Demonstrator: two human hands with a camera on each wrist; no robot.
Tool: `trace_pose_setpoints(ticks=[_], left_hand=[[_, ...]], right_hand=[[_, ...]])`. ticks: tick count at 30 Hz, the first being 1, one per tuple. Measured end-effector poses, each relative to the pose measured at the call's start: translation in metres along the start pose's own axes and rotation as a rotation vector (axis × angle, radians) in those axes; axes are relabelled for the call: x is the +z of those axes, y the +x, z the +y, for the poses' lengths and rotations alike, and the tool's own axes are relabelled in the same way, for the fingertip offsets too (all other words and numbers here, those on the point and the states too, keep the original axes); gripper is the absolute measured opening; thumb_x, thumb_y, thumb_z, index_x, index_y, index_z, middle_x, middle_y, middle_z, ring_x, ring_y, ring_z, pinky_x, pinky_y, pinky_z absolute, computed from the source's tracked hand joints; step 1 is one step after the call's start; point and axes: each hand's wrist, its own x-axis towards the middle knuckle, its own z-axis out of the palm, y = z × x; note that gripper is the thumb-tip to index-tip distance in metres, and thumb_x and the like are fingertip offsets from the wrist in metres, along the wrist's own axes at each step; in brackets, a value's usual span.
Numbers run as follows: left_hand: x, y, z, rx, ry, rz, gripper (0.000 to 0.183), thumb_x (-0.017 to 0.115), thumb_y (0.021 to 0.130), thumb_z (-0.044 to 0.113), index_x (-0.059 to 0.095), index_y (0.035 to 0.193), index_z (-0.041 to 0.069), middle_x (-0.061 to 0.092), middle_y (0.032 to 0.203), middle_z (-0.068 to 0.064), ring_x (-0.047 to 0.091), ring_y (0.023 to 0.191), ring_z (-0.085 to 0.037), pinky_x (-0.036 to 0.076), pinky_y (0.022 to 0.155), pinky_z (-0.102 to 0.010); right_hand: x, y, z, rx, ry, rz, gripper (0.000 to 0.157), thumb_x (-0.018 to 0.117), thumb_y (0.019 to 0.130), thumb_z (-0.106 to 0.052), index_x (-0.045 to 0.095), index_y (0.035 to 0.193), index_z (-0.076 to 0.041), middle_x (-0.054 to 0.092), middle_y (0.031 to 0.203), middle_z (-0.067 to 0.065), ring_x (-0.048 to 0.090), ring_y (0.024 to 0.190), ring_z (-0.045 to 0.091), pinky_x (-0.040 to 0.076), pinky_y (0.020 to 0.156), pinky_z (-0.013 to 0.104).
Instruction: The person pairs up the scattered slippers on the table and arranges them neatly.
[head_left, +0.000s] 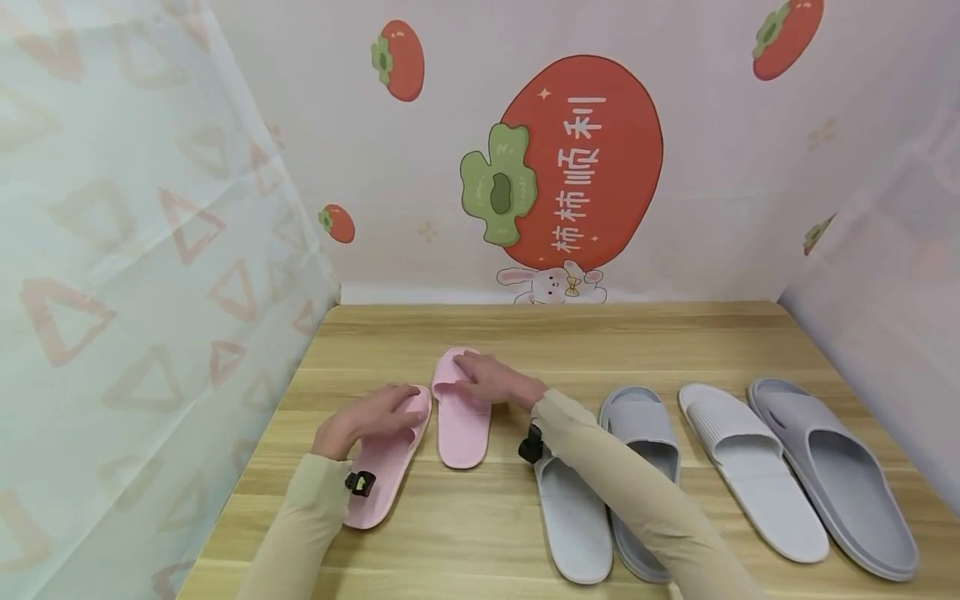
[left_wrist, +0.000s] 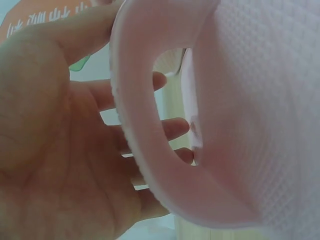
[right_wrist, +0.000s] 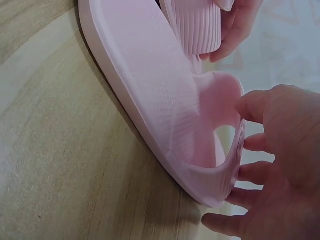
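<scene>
Two pink slippers lie on the wooden tabletop. In the head view, my left hand point(head_left: 377, 414) rests over the strap of the left pink slipper point(head_left: 382, 479), which is angled with its toe pointing away. Its fingers lie loosely across the strap, and fingertips show through the toe opening of the slipper point(left_wrist: 137, 95) in the left wrist view. Over the right pink slipper point(head_left: 462, 437) lies my right hand point(head_left: 491, 381), touching the top of the strap. The right wrist view shows thumb and spread fingers against the strap of that slipper point(right_wrist: 145, 85), with no firm grip visible.
To the right lie a light grey slipper point(head_left: 577, 525), partly under my right forearm, a grey slipper point(head_left: 641, 417), a white slipper point(head_left: 776, 492) and a large grey slipper point(head_left: 855, 475). Printed cloth walls point(head_left: 405, 250) stand behind and beside the wooden tabletop point(head_left: 450, 533).
</scene>
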Motion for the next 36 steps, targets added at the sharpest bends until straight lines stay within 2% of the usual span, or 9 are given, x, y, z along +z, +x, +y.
trace_pose_setpoints(ticks=[2, 6, 11, 15, 19, 23, 29, 36], left_hand=[[0.000, -0.001, -0.001, -0.005, -0.009, -0.005, 0.063, 0.056, 0.096, 0.045, 0.046, 0.145, 0.007, 0.049, 0.143, -0.023, 0.044, 0.135, -0.039, 0.035, 0.111, -0.055], [0.000, -0.002, -0.004, 0.003, -0.026, -0.019, 0.066, 0.060, 0.094, 0.043, 0.044, 0.146, 0.006, 0.049, 0.144, -0.023, 0.043, 0.136, -0.040, 0.034, 0.112, -0.055], [-0.002, -0.003, -0.010, 0.018, -0.060, -0.032, 0.074, 0.065, 0.090, 0.047, 0.042, 0.147, 0.007, 0.046, 0.147, -0.022, 0.041, 0.138, -0.041, 0.033, 0.112, -0.056], [-0.005, -0.006, -0.014, 0.042, -0.060, -0.050, 0.081, 0.071, 0.085, 0.047, 0.041, 0.148, 0.006, 0.045, 0.148, -0.022, 0.040, 0.138, -0.041, 0.033, 0.112, -0.056], [-0.009, -0.009, -0.013, 0.033, -0.083, -0.081, 0.085, 0.076, 0.082, 0.044, 0.040, 0.149, 0.006, 0.043, 0.150, -0.021, 0.038, 0.140, -0.041, 0.031, 0.113, -0.056], [-0.011, -0.009, -0.011, 0.034, -0.101, -0.082, 0.085, 0.077, 0.081, 0.042, 0.040, 0.148, 0.006, 0.044, 0.149, -0.022, 0.040, 0.138, -0.041, 0.032, 0.112, -0.056], [-0.011, -0.009, -0.013, 0.030, -0.101, -0.060, 0.083, 0.078, 0.080, 0.042, 0.044, 0.146, 0.007, 0.048, 0.147, -0.020, 0.044, 0.136, -0.039, 0.036, 0.111, -0.055], [-0.012, -0.006, -0.012, 0.038, -0.077, -0.039, 0.082, 0.079, 0.078, 0.043, 0.047, 0.144, 0.006, 0.052, 0.143, -0.020, 0.047, 0.133, -0.039, 0.038, 0.109, -0.054]], right_hand=[[0.000, 0.001, 0.000, 0.004, 0.014, -0.011, 0.035, 0.052, 0.099, -0.043, 0.056, 0.109, -0.010, 0.057, 0.100, 0.009, 0.055, 0.093, 0.023, 0.047, 0.089, 0.038], [0.001, 0.002, 0.001, 0.024, 0.029, -0.026, 0.042, 0.050, 0.097, -0.055, 0.055, 0.106, -0.013, 0.057, 0.095, 0.005, 0.054, 0.091, 0.020, 0.046, 0.087, 0.036], [0.000, 0.004, 0.001, 0.030, 0.010, -0.031, 0.042, 0.050, 0.096, -0.057, 0.055, 0.103, -0.015, 0.053, 0.086, 0.001, 0.052, 0.087, 0.018, 0.044, 0.085, 0.034], [0.001, 0.005, 0.000, 0.037, 0.006, -0.023, 0.043, 0.054, 0.094, -0.057, 0.056, 0.103, -0.015, 0.052, 0.083, 0.001, 0.052, 0.082, 0.016, 0.045, 0.077, 0.031], [0.002, 0.006, -0.001, 0.045, 0.071, -0.005, 0.040, 0.061, 0.091, -0.055, 0.058, 0.102, -0.018, 0.053, 0.084, -0.001, 0.053, 0.082, 0.014, 0.045, 0.071, 0.027], [0.002, 0.007, -0.002, 0.052, 0.139, 0.014, 0.036, 0.066, 0.089, -0.052, 0.060, 0.104, -0.020, 0.057, 0.089, -0.003, 0.055, 0.086, 0.013, 0.047, 0.074, 0.026], [0.004, 0.008, -0.002, 0.040, 0.134, 0.012, 0.038, 0.066, 0.089, -0.051, 0.061, 0.112, -0.022, 0.062, 0.100, -0.004, 0.057, 0.094, 0.012, 0.047, 0.083, 0.027], [0.002, 0.009, -0.001, 0.034, 0.124, -0.004, 0.040, 0.065, 0.090, -0.050, 0.060, 0.117, -0.022, 0.063, 0.102, -0.003, 0.058, 0.093, 0.013, 0.049, 0.079, 0.027]])
